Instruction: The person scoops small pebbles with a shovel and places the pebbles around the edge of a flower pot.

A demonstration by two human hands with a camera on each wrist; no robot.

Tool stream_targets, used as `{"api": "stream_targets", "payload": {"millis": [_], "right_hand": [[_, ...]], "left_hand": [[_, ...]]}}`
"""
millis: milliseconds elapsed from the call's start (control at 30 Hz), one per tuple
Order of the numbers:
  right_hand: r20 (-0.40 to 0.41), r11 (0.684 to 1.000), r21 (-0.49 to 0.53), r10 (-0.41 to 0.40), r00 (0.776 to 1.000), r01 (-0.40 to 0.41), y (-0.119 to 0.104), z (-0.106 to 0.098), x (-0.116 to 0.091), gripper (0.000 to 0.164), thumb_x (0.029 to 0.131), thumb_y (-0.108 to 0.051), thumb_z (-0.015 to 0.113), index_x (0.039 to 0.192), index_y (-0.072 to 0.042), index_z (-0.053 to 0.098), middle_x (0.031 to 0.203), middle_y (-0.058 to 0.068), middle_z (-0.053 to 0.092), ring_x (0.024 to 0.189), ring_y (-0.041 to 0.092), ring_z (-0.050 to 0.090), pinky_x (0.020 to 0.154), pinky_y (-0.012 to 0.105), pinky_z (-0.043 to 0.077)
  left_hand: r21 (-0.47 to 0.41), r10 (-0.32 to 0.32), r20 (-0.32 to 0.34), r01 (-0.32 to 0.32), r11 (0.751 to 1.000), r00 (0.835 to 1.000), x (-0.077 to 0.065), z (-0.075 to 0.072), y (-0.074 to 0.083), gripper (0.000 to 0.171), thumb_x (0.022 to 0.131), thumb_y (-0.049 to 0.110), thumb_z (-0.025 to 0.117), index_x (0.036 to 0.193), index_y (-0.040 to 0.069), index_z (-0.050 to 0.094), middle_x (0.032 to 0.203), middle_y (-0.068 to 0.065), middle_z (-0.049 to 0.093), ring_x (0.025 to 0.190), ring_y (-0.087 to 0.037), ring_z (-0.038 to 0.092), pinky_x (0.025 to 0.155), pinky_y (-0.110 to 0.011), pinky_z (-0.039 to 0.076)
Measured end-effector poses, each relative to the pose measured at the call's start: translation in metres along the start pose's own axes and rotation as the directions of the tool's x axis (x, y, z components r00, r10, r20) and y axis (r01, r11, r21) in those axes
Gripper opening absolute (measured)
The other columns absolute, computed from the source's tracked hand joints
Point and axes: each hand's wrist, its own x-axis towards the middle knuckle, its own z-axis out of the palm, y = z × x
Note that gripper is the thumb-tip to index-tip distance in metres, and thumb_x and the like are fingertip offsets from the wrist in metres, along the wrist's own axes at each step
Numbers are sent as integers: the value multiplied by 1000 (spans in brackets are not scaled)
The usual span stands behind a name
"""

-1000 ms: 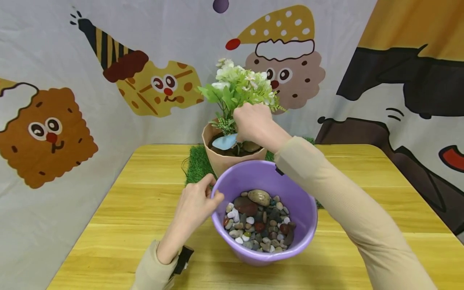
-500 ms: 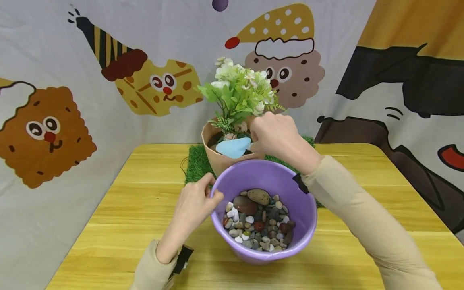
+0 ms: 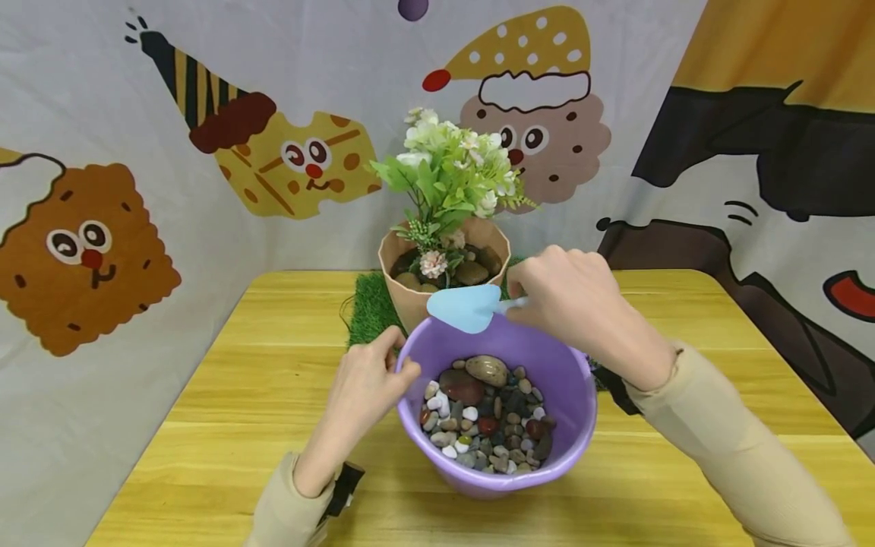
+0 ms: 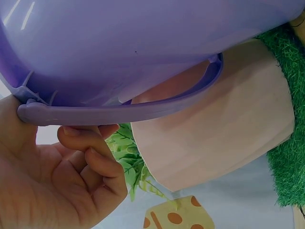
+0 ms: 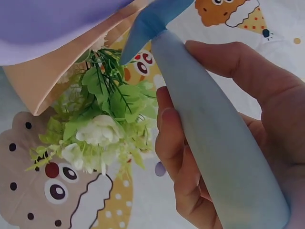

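My right hand [image 3: 567, 300] grips the handle of a small light-blue trowel [image 3: 466, 308], its bare blade hanging over the far rim of a purple bucket [image 3: 574, 403]. In the right wrist view the thumb and fingers [image 5: 183, 167] wrap round the thick trowel handle [image 5: 219, 138]. Inside the bucket lie pebbles [image 3: 488, 425] of mixed colours and two larger stones. My left hand [image 3: 365, 387] holds the bucket's left rim. Seen from the left wrist, its curled fingers [image 4: 86, 152] meet the bucket's purple handle [image 4: 119, 113], with the thumb up at the rim.
Directly behind the bucket stands a beige flowerpot [image 3: 403, 304] with dark stones and an artificial white-flowered plant [image 3: 451, 167]. Under it lies a green turf mat [image 3: 369, 311]. The wooden table [image 3: 260, 395] ends at a cartoon-printed cloth [image 3: 273, 45].
The right hand has drawn the trowel out of the flowerpot, back toward the person and to the right, over the bucket's rim. The left hand and bucket have stayed put.
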Motion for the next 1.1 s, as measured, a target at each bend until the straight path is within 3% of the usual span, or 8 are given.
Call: {"api": "stream_targets", "payload": {"millis": [267,400,633,867,1100], "right_hand": [[63,1000,-6,0,998,1,5,0,-28,2,73,-22,71,73,-20,70,60,-5,56,46,12,42,38,26,28],[116,1000,-18,-2,993,4,8,3,-37,12,73,-25,72,65,-22,63,58,-7,54,45,11,42,39,27,29],[153,991,-108,-65,986,82,12,20,-48,22,65,-26,79,60,-22,58,57,-9,51,45,10,43,40,27,33],[246,982,-152,-73,966,113,8,31,-51,33,66,-22,75,53,-21,45,52,-5,45,44,12,42,40,27,35],[279,978,-156,-89,956,136,1,39,-51,31,65,-27,80,56,-20,51,53,-5,48,45,13,45,41,28,37]], "left_hand": [[9,16,-13,-16,1000,1000,0,0,0,9,72,16,64,74,15,55,48,5,41,44,-9,35,43,-23,28],[6,16,-15,-16,1000,1000,0,0,0,9,72,15,64,75,15,56,48,5,41,44,-9,35,43,-22,27],[6,13,-10,-13,1000,1000,0,1,0,8,73,15,64,77,15,57,49,5,42,44,-9,35,42,-22,28],[0,9,-9,-9,1000,1000,0,0,0,8,73,15,64,77,15,57,49,5,43,44,-9,36,42,-22,28],[-5,2,-1,-2,1000,1000,0,0,0,8,73,16,64,78,15,58,49,5,44,44,-9,36,42,-23,29]]}}
